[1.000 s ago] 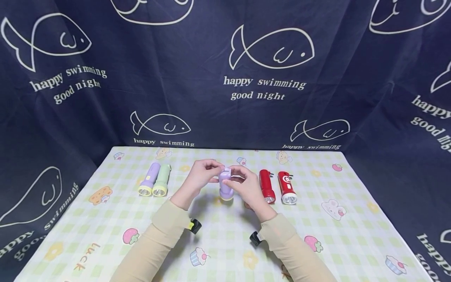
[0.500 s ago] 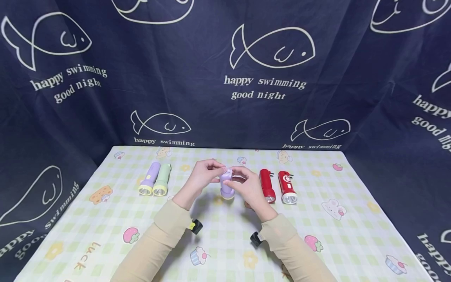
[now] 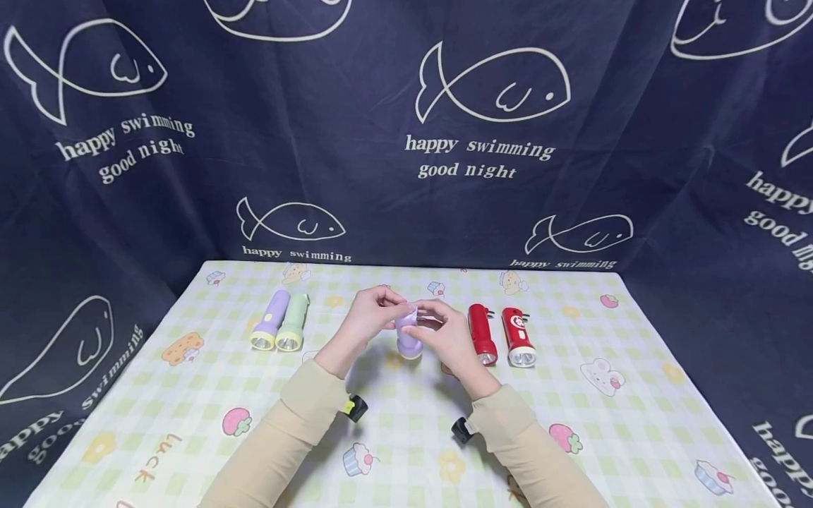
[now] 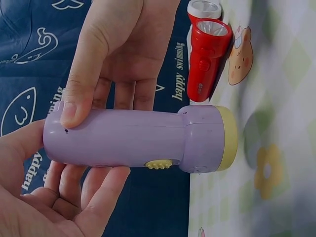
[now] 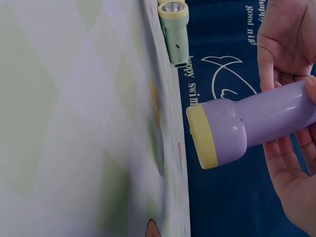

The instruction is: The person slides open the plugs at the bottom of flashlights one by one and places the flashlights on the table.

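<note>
Fingers of right hand (image 3: 447,335) clamp purple flashlight (image 4: 128,138) left of nearer red flashlight (image 3: 482,335); left hand (image 3: 365,317) seems to pinch its tail. Loosened grip could drop it.

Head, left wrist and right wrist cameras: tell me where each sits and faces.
Head: worn on the head, facing forward and down at the table; left hand, right hand and sleeves show.
Left wrist: on that wrist, facing the held purple flashlight, red flashlights beyond; both hands show.
Right wrist: on that wrist, facing the same purple flashlight, green flashlight beyond; both hands show.
Both wrist views share the purple flashlight.
</note>
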The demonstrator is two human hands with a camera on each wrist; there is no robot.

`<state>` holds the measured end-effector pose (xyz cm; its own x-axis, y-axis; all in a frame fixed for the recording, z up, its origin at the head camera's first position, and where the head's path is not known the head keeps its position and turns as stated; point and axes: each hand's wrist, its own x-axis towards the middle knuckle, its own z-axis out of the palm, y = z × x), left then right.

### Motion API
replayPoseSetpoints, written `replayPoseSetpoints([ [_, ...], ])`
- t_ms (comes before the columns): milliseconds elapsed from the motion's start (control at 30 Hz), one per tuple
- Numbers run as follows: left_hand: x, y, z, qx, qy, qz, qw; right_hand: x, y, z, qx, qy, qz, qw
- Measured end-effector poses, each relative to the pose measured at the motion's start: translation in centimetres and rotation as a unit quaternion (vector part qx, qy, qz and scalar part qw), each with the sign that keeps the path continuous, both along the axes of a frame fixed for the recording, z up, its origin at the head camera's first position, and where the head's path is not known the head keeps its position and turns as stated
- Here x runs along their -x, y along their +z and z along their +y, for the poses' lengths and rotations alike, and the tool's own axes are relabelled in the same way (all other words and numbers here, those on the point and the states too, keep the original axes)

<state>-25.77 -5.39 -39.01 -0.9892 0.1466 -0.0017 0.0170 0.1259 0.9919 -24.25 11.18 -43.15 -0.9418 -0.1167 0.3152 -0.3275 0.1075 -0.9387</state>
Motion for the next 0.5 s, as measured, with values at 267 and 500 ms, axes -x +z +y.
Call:
replayPoseSetpoints([
  [267,-0.1,0.2,0.2,0.010,0.001,-0.005,0.9999,0.0,0.0,0.1,0.005,0.004,0.013,1.000],
  [500,-0.5,1.2,0.2,0.009,0.006,-0.010,0.9999,-0.2,0.7,0.0,0.001,-0.003,-0.025,1.000],
])
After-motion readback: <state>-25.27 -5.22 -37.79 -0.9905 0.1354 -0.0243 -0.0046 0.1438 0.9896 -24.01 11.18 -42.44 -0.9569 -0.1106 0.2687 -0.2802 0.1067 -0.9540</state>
